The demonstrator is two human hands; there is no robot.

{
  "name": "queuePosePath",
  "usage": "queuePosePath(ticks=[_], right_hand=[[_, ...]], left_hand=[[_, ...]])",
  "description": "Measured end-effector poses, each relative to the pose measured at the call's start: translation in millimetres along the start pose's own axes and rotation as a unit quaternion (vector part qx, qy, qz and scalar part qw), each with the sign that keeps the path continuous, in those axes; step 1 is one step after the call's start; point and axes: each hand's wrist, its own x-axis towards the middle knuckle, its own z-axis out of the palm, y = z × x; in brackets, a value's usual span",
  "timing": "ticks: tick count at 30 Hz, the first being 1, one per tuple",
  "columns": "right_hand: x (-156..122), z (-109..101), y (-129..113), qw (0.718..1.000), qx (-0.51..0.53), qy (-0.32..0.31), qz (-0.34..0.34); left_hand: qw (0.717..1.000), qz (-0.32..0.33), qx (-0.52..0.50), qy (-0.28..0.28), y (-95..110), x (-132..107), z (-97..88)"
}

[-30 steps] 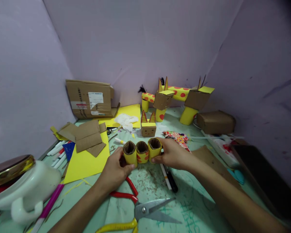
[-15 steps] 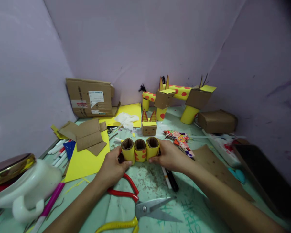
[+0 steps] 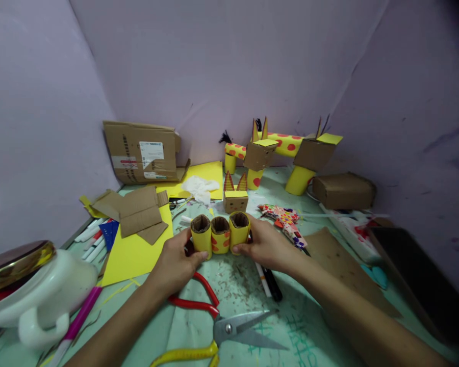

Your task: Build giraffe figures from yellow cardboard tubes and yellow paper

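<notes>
My left hand (image 3: 178, 261) is closed around the left one of three short cardboard tubes, a plain yellow tube (image 3: 201, 244). Another plain yellow tube (image 3: 238, 237) is in my right hand (image 3: 268, 245), thumb in front and fingers behind. Between these two stands a tube with orange spots (image 3: 221, 243), side by side with them. All three are upright with open tops showing brown cardboard. Just behind them sits a small cardboard box head (image 3: 235, 204) with pointed striped ears. Scissors (image 3: 229, 326) with red and yellow handles lie open in front.
Two giraffe-like cardboard figures (image 3: 260, 158) stand at the back. Yellow sheets (image 3: 137, 260), cardboard scraps (image 3: 141, 211) and a folded carton (image 3: 137, 158) lie left. A white mug (image 3: 61, 285) is near left. A floral glue gun (image 3: 285, 219) and dark phone (image 3: 416, 275) are right.
The right and middle tubes have shifted very slightly back and to the left, with my right hand following. Both hands keep their hold, and the other objects stay put.
</notes>
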Motion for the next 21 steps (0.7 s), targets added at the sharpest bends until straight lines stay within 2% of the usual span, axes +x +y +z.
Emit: queuePosePath(ticks=[5,8,12,16,21], right_hand=[[0.7,1.1,1.8,1.0,-0.005,-0.01,-0.013],[0.7,-1.0,2.1,1.0,-0.005,-0.009,0.001],[0.7,-4.7,4.5,0.997,0.063,-0.017,0.033],[1.2,-8.1,5.4,0.983,0.159,-0.074,0.045],[1.8,-7.4,2.5,0.982,0.159,-0.081,0.061]], left_hand=[[1.0,-0.009,-0.006,0.004,-0.3,1.5,1.4],[1.0,-0.013,-0.014,0.006,1.1,1.3,1.6],[0.999,-0.017,-0.032,0.008,0.2,2.1,0.1],[0.999,-0.015,-0.041,0.012,-2.5,3.1,-1.7],[0.999,-0.007,-0.039,0.008,-3.8,2.4,-1.4]])
